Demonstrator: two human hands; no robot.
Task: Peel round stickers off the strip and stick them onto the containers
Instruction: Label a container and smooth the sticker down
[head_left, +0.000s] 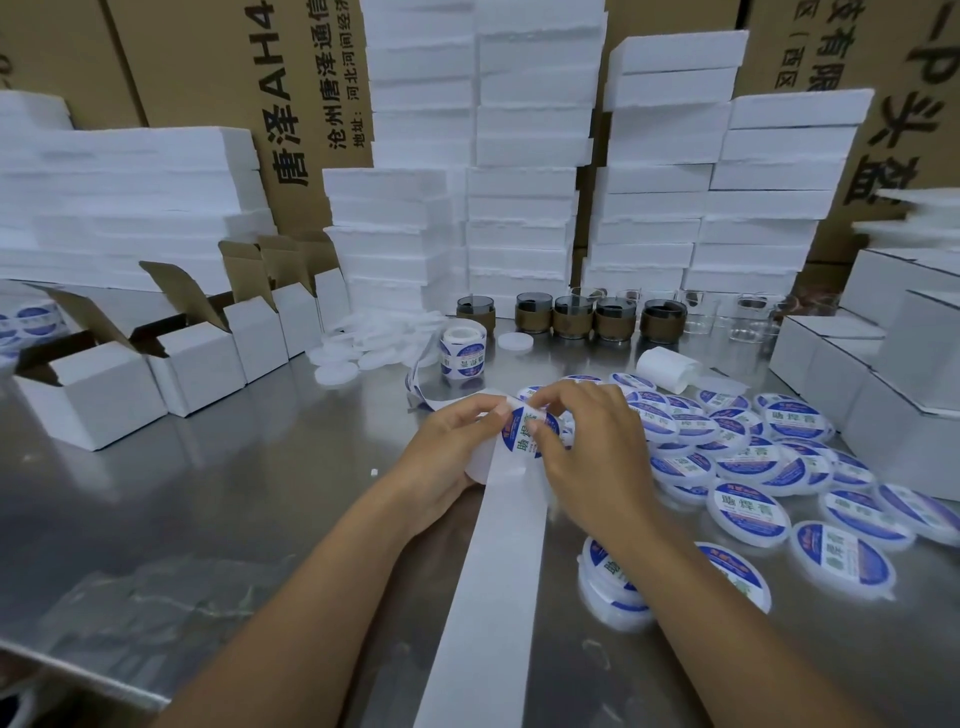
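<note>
A white backing strip (488, 582) runs from the table's near edge up to my hands and on to a sticker roll (462, 349) standing upright. My left hand (449, 452) grips the strip from the left. My right hand (587, 452) pinches a round blue-and-white sticker (524, 434) at the strip's bend; part of the sticker is hidden under my fingers. Several flat round white containers with stickers on them (748, 512) lie in a heap to the right. Several bare white containers (343, 358) lie beyond the roll to the left.
Open white cardboard boxes (208, 358) line the left of the steel table (234, 493). Closed white boxes (883, 395) are stacked at the right. Glass jars (613, 317) stand at the back in front of foam-block stacks (519, 208). A white paper roll (665, 369) lies behind the heap.
</note>
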